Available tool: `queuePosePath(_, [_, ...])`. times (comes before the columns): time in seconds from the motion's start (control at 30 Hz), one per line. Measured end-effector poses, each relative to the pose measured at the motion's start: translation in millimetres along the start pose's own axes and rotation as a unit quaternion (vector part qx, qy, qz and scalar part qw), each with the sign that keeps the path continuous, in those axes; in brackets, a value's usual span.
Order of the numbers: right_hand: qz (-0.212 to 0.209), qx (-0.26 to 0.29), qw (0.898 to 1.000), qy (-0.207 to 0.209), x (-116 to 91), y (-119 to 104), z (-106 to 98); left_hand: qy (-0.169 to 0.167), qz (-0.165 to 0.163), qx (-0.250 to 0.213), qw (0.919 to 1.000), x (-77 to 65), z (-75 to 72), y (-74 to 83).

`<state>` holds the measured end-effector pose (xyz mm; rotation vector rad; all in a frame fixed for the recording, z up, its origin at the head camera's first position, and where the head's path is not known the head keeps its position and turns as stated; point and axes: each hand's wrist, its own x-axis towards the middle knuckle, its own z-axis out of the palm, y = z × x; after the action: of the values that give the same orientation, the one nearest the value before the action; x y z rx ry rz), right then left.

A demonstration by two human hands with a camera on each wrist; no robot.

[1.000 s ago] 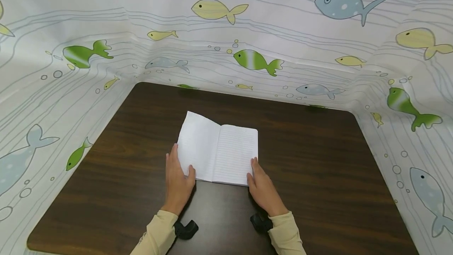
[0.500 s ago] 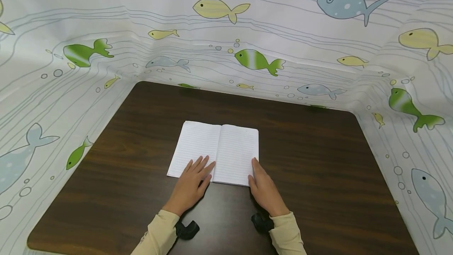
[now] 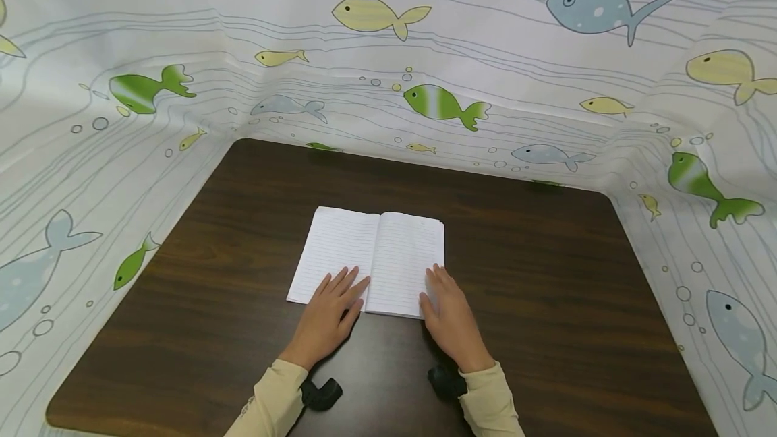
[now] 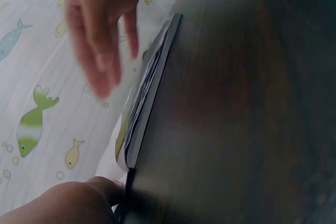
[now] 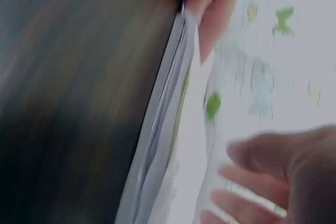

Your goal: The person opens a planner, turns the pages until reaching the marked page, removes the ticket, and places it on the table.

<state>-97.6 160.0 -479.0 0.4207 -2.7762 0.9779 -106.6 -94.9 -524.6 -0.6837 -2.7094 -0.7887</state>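
An open notebook (image 3: 400, 248) with ruled white pages lies flat on the brown table. My left hand (image 3: 328, 319) rests on the lower part of its left page, fingers spread and straight. Over the lower right corner is my right hand (image 3: 450, 315), its fingers extended above the right page. In the right wrist view the right hand (image 5: 268, 177) appears raised off the paper, with a gap beneath the fingers. The left wrist view shows the notebook's page edges (image 4: 152, 93) side-on, with the left thumb (image 4: 105, 187) at its near corner.
The dark wood table (image 3: 546, 275) extends around the notebook on all sides. A white fish-print sheet (image 3: 485, 52) stands as a wall behind and along both sides. Each wrist wears a black camera strap (image 3: 322, 394).
A lifted left-hand page has come down flat, and the left hand moved from its outer edge onto the page. The right hand has shifted slightly from the right edge inward over the page.
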Motion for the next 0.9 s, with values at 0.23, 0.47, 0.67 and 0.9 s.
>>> queuePosePath(0.23, [-0.105, -0.058, 0.985, -0.127, 11, -26, 22, 0.015, -0.003, -0.004, 0.9999, -0.1, -2.4, 0.9])
queuePosePath(0.47, [-0.075, -0.097, 0.986, -0.111, 1, -18, 27, 0.011, -0.005, -0.008, 0.9999, -0.5, -1.7, 2.0])
queuePosePath(0.67, [-0.042, -0.096, 0.993, -0.061, -7, 1, 14, 0.016, -0.002, -0.011, 0.9998, 0.3, -0.7, 0.7])
queuePosePath(0.9, [-0.027, -0.107, 0.993, -0.051, -5, 3, 11, -0.007, -0.016, -0.021, 0.9996, -0.4, -1.7, 0.5])
